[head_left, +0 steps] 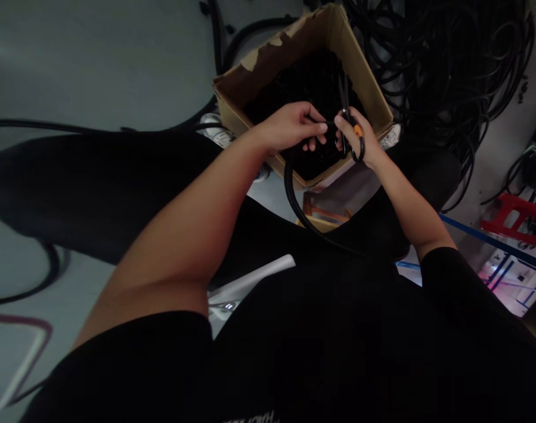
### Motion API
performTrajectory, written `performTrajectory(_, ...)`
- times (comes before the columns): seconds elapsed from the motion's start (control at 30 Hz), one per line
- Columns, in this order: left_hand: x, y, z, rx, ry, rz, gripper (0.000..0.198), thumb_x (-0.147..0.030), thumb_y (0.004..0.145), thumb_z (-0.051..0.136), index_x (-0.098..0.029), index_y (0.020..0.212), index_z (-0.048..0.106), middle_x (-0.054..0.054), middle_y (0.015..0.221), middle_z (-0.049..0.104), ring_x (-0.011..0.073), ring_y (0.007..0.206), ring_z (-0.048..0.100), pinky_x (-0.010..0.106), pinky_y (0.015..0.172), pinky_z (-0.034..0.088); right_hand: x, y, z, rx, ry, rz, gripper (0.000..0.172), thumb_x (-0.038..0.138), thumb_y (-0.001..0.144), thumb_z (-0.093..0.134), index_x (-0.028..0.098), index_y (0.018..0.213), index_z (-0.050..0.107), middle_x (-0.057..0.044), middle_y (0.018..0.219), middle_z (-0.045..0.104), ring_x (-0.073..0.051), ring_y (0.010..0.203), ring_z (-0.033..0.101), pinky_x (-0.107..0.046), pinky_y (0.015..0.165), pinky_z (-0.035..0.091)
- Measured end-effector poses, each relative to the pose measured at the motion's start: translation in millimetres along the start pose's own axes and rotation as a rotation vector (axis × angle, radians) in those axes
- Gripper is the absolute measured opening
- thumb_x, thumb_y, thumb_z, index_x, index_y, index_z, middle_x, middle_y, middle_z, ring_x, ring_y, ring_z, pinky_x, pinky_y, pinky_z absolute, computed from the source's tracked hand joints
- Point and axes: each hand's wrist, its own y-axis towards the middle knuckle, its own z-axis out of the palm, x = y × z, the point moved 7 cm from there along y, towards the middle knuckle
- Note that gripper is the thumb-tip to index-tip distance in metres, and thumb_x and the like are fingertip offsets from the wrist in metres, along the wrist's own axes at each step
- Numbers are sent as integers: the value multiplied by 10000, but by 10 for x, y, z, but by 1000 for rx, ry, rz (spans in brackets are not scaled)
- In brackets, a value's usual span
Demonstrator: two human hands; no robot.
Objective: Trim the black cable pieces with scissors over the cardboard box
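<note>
My left hand (292, 126) pinches a black hose (291, 187) near its end, thumb against fingers, over the open cardboard box (237, 88). From that hand the hose curves down towards my lap. A pair of scissors (344, 94) with black and orange handles is in my right hand (364, 138), blades pointing away from me. A short dark length bridges the gap between my two hands; whether my right fingers also hold it, I cannot tell. Inside the box is a pile of small black pieces (312, 73), too dark to make out singly.
Tangled black hoses (426, 59) are heaped beyond the box to the right. A long black hose (87, 126) crosses the floor at left. My legs flank the box. A red plastic piece (517, 220) and a blue rail (492, 239) are at right.
</note>
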Motion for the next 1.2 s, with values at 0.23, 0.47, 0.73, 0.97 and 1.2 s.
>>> performTrajectory(0.23, -66, 19, -186, -159, -16, 67, 252, -262, 1277, 840, -306, 1177, 614, -83, 873, 829, 161, 741, 582, 337, 716, 417, -223, 73, -65, -24, 13, -24, 777, 1054, 1189, 679, 296, 1361, 695, -6, 1052, 719, -181, 962, 826, -287, 858, 732)
performTrajectory(0.47, -57, 33, -193, -166, 49, 53, 350, -387, 1247, 898, -301, 1203, 562, -103, 737, 709, 169, 746, 540, 327, 699, 374, 16, -97, -18, 151, -88, 26, 720, 952, 1240, 719, 241, 1353, 698, -12, 1061, 727, -178, 921, 786, -310, 845, 699)
performTrajectory(0.73, -101, 20, -182, -194, 43, 51, 375, -344, 1262, 940, -279, 1123, 598, -61, 759, 703, 165, 699, 623, 297, 648, 393, 30, -88, -48, 208, -171, 0, 736, 951, 1234, 734, 234, 1392, 681, -26, 1117, 728, -168, 888, 749, -306, 816, 690)
performTrajectory(0.97, -171, -44, -88, -160, 11, -20, 324, -229, 1356, 768, -282, 1138, 533, -78, 774, 684, 154, 726, 566, 320, 694, 359, -47, -17, -129, 27, -180, 8, 757, 993, 1269, 586, 251, 1410, 643, -22, 1023, 689, -187, 821, 731, -319, 741, 669)
performTrajectory(1.2, -125, -41, -147, -177, 43, -81, 307, -355, 1268, 913, -273, 1148, 642, -75, 690, 552, 160, 675, 577, 296, 621, 332, 0, -36, -121, 31, -74, 54, 666, 931, 1266, 686, 272, 1359, 648, 10, 1013, 685, -163, 877, 780, -269, 800, 697)
